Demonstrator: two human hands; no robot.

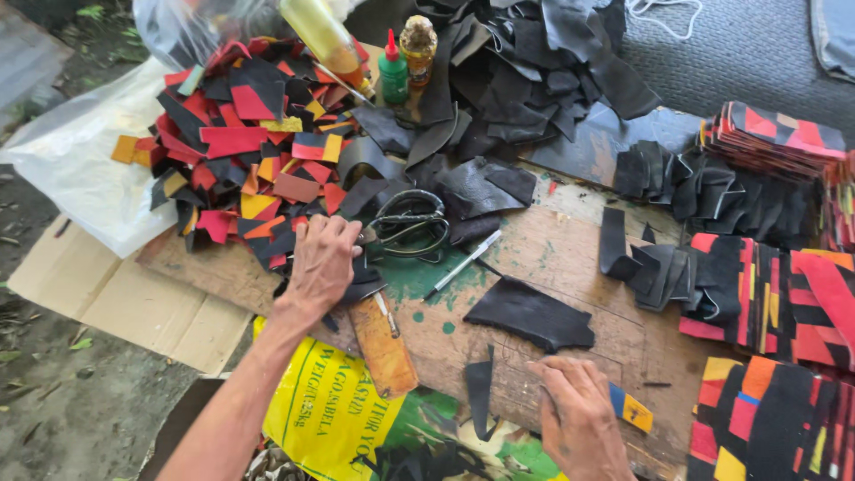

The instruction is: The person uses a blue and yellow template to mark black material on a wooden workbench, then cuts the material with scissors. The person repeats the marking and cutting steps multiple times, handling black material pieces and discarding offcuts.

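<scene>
A worn wooden board [552,258] carries everything. Under the left hand [322,263] lie black scraps, at the edge of a pile of red, orange and black pieces [249,142] spreading away from it. Just right of that hand sit scissors [411,227], then a pen [463,264]. A brown strip [383,346] lies near its wrist. Between the hands rests a black piece [532,314]. The right hand [581,414] presses flat on the board, a thin black sliver [479,387] to its left. Beyond the scissors stand two small bottles [405,62]. Right of the right hand lie stacked coloured panels [775,294].
</scene>
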